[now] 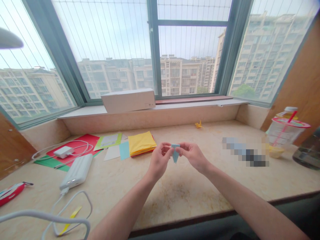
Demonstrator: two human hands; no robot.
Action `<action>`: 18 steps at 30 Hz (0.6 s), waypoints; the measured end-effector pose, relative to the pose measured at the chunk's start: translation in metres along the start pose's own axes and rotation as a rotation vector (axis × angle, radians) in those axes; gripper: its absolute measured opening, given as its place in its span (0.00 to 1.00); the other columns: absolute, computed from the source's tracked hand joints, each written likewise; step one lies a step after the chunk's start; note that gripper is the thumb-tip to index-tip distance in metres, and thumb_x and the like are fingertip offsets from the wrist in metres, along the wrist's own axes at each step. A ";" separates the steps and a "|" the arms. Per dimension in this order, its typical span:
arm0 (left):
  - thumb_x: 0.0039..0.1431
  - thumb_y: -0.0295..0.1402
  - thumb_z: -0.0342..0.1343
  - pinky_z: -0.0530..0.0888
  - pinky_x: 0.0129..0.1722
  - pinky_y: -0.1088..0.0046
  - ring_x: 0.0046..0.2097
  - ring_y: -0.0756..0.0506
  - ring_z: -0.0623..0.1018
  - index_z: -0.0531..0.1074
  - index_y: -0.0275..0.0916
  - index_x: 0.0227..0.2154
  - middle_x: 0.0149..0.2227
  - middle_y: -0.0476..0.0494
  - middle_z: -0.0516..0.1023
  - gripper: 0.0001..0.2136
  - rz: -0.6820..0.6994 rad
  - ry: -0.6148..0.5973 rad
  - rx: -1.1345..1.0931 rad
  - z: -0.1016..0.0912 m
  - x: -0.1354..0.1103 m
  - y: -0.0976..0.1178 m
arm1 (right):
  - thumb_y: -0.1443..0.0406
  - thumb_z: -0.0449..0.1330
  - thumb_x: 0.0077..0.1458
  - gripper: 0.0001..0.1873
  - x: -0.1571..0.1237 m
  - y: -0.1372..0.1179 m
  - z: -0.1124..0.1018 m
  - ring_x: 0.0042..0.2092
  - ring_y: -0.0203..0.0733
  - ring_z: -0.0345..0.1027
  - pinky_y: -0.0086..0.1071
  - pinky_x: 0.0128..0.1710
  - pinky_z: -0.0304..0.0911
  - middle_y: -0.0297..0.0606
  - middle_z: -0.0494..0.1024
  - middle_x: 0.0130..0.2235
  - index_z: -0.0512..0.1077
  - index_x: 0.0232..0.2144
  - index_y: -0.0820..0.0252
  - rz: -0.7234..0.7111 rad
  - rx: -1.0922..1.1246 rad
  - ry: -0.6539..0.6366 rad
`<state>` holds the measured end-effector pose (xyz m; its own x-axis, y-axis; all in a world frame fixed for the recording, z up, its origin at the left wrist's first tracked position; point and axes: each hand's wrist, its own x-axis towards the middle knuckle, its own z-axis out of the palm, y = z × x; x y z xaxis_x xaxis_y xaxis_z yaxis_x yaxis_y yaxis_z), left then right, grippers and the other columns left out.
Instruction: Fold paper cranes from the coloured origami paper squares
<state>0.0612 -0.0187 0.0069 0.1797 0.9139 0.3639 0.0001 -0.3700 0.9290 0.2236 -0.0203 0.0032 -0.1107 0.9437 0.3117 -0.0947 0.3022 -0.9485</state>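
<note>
Between my two hands is a small piece of folded light-blue paper (pixel 175 154), wide at the top and narrowing to a point below. My left hand (pixel 162 156) pinches its left side with thumb and fingers. On the other side, the thumb and fingers of my right hand (pixel 191 154) grip its upper right part. The paper is held up above the stone counter, and the fingers hide part of its edges. Left of my hands lies a stack of yellow paper (pixel 142 144) with red beneath it. A folded yellow paper crane (pixel 199 124) stands farther back.
At left are a white power bank (pixel 76 171), a charger plug (pixel 63 152), looping cables, red paper (pixel 87 141) and green paper (pixel 51 162). A white box (pixel 128 101) rests on the sill. A plastic cup with a straw (pixel 285 131) stands at right, near a blurred-out item (pixel 245 151).
</note>
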 end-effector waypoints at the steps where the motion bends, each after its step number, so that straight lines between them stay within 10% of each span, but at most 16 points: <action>1: 0.57 0.38 0.60 0.70 0.30 0.75 0.30 0.48 0.76 0.67 0.38 0.38 0.29 0.47 0.77 0.12 -0.002 -0.006 -0.052 0.000 0.000 0.000 | 0.55 0.69 0.46 0.17 0.000 -0.001 0.000 0.30 0.38 0.71 0.33 0.34 0.65 0.36 0.80 0.29 0.78 0.36 0.60 -0.002 0.022 0.008; 18: 0.58 0.37 0.60 0.76 0.42 0.69 0.41 0.44 0.80 0.77 0.36 0.39 0.40 0.41 0.81 0.11 0.130 -0.001 0.062 0.005 -0.008 0.002 | 0.57 0.70 0.47 0.20 0.002 0.012 -0.001 0.37 0.42 0.74 0.36 0.40 0.68 0.38 0.81 0.36 0.76 0.42 0.57 -0.112 0.013 0.049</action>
<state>0.0644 -0.0274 0.0058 0.1835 0.8573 0.4810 0.0375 -0.4951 0.8680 0.2229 -0.0149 -0.0074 -0.0504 0.9098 0.4120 -0.1164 0.4044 -0.9071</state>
